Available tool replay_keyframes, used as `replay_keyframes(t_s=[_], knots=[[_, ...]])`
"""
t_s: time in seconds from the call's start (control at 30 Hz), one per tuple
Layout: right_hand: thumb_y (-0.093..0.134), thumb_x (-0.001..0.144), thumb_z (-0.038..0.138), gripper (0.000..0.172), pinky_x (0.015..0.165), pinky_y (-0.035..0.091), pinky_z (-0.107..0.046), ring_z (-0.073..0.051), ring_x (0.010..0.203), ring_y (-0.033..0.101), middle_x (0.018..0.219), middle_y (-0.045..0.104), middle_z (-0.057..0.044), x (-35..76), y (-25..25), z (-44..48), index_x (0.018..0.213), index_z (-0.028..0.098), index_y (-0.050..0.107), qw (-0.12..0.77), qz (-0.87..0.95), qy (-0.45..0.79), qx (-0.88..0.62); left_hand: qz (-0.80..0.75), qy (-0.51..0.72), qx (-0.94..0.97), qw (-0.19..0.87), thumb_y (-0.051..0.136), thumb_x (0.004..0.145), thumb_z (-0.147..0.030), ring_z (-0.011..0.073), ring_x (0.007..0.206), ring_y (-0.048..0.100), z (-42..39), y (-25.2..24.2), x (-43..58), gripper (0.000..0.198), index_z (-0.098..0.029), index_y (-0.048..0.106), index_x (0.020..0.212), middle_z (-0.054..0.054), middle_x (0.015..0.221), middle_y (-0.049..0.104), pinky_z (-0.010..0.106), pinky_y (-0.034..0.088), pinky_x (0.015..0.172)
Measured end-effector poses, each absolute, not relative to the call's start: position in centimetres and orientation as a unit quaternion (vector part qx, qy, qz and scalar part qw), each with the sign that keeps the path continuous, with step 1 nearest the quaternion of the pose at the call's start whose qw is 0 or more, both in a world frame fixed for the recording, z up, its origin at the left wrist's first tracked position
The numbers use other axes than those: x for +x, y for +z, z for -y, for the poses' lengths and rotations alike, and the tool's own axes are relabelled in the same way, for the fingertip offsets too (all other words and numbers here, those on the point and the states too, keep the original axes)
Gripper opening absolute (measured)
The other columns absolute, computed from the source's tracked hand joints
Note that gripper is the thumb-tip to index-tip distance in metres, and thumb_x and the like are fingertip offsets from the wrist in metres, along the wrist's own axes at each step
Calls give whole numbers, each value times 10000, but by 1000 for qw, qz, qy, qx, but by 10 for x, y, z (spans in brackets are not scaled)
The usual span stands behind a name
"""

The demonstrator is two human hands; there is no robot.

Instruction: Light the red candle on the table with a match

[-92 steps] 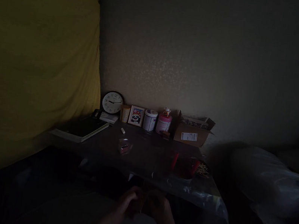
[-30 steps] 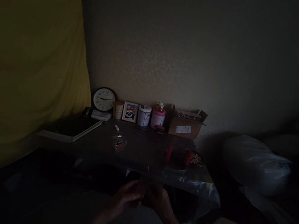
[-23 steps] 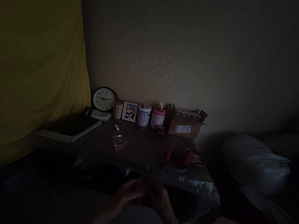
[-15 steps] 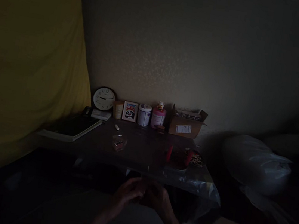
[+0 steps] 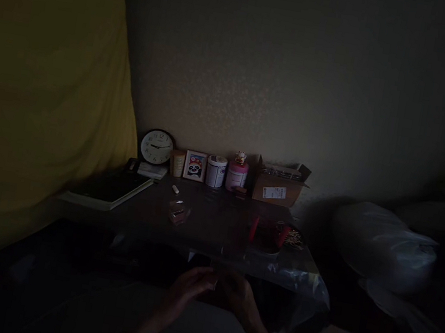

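Note:
My left hand [image 5: 189, 288] and my right hand [image 5: 241, 299] are close together in front of the table's near edge, fingers curled and fingertips nearly meeting. A small thing with a pale edge shows at my left fingertips, too dark to name. My right fingers are bent in deep shadow, and what they pinch, if anything, is hidden. Beyond them on the dark table [image 5: 214, 216], two red candles [image 5: 253, 229] stand upright at the right on a dark base. A loose pile of thin pale sticks [image 5: 294, 238] lies beside them. Left of centre is a small clear packet [image 5: 178, 212].
Along the wall stand a round clock [image 5: 157, 146], a tan cup [image 5: 177, 163], a framed panda picture [image 5: 195, 166], a white tin [image 5: 215, 171], a pink-lidded tin [image 5: 236, 177] and an open cardboard box [image 5: 276, 189]. A large book [image 5: 110, 194] lies left, by a yellow cloth [image 5: 46, 77].
The view has shifted very slightly. My hands stay together at the same place, with the fingers moved a little; the left fingers look straighter. Things on the table stay put.

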State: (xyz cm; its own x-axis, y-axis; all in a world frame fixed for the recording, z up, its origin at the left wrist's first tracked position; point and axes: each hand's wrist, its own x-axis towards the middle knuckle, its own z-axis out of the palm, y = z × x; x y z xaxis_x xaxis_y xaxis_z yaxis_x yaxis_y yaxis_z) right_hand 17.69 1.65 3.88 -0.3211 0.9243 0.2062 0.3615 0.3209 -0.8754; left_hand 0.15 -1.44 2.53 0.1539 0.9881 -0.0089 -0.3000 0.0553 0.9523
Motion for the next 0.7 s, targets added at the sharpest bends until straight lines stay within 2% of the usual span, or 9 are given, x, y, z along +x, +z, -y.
replay_keyframes(t_s=[0.23, 0.7], knots=[[484, 761, 241, 228, 658, 461, -231, -182, 762, 623, 789, 674, -31, 177, 45, -15, 884, 159, 658, 372, 722, 370, -451, -399, 501, 495, 586, 646, 709, -332, 278, 1060, 562, 18, 34, -3, 370, -200, 639, 1054, 90, 1104, 664, 375, 409, 897], [472, 788, 237, 208, 657, 449, -230, -175, 759, 620, 809, 680, -33, 177, 39, -16, 842, 162, 658, 369, 732, 372, -435, -408, 489, 495, 591, 653, 706, -330, 274, 1041, 563, 21, 38, -2, 352, -207, 648, 1036, 66, 1073, 675, 357, 407, 877]])
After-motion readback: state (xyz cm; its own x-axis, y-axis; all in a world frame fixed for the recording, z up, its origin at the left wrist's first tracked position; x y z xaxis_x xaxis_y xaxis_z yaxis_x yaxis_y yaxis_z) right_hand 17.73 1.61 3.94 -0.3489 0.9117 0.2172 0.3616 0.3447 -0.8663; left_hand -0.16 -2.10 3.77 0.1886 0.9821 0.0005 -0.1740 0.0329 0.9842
